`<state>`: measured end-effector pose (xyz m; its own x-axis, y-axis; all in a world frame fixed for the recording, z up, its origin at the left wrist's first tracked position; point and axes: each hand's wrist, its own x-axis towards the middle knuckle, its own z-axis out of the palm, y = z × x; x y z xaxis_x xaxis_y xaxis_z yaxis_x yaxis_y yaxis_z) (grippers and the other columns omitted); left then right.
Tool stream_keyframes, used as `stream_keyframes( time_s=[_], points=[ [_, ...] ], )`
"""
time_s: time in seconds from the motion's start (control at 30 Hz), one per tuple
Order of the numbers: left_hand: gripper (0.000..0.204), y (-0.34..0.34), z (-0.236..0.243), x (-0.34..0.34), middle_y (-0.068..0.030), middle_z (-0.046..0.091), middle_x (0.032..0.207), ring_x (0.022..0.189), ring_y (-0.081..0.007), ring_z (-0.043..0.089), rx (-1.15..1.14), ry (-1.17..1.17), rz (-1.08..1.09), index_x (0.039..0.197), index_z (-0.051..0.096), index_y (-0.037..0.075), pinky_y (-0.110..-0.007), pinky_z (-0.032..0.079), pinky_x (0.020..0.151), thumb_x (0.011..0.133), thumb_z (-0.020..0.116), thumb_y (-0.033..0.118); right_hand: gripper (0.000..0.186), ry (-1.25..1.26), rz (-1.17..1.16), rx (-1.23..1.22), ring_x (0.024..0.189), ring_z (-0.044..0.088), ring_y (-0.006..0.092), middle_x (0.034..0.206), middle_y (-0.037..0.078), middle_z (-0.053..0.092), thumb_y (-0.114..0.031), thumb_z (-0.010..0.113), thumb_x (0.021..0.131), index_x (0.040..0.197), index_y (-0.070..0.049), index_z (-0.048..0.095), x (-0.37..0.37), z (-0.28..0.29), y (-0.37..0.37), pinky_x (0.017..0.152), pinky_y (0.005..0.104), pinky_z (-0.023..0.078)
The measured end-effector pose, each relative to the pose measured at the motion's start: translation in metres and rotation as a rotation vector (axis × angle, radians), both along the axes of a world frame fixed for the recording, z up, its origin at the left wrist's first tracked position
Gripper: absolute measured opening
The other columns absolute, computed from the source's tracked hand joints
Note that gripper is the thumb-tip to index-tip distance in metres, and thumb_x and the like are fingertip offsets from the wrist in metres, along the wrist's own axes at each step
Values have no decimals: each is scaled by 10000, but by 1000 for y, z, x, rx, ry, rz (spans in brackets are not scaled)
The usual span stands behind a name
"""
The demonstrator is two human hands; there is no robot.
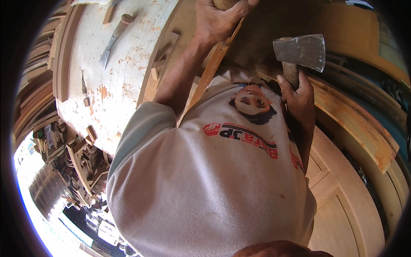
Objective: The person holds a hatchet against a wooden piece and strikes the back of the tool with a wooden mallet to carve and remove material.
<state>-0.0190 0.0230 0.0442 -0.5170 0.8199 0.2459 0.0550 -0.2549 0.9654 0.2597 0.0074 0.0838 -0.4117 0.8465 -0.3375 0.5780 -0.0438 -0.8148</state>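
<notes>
My left hand (222, 21) is at the top middle, closed around a rounded tan wooden object (224, 3) that is mostly cut off by the frame edge. My right hand (295, 92) grips the wooden handle of a hatchet (299, 51) at the upper right, its broad grey steel head raised above my fingers. A long narrow wooden strip (214, 73) runs diagonally behind my left forearm. To the left, a chisel (112, 43) with a wooden handle lies on a worn white board (115, 92). My shirt fills much of the middle.
Wooden mouldings (62, 68) lie along the white board’s left side. A pile of offcuts and scraps (77, 167) is at the lower left. A panelled wooden door (338, 205) lies at the lower right, below long planks (355, 128). A brown board (351, 23) is at the top right.
</notes>
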Motion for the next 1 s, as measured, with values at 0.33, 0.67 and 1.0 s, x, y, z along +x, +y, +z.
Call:
stream_keyframes(
  time_s=[0.33,0.67,1.0],
  points=[
    [295,2,7,3,48,637,880,785,-73,567,2,1,-23,988,666,72,-265,488,692,878,861,264,490,16,1,-2,1035,703,320,1123,232,719,-330,699,956,1251,53,618,-1,-1,0,934,401,514],
    [247,-1,10,3,52,646,865,764,-64,574,12,-36,-64,979,672,76,-255,483,672,888,847,225,474,34,24,-24,1035,702,298,1128,216,723,-314,696,960,1263,42,618,0,-3,1,939,391,511],
    [259,4,9,7,43,667,890,807,-71,592,77,18,-51,1028,691,70,-252,505,732,867,857,188,507,25,59,9,905,598,164,1049,105,676,-270,699,957,1341,41,585,-3,-3,-1,858,333,495]
  ],
)
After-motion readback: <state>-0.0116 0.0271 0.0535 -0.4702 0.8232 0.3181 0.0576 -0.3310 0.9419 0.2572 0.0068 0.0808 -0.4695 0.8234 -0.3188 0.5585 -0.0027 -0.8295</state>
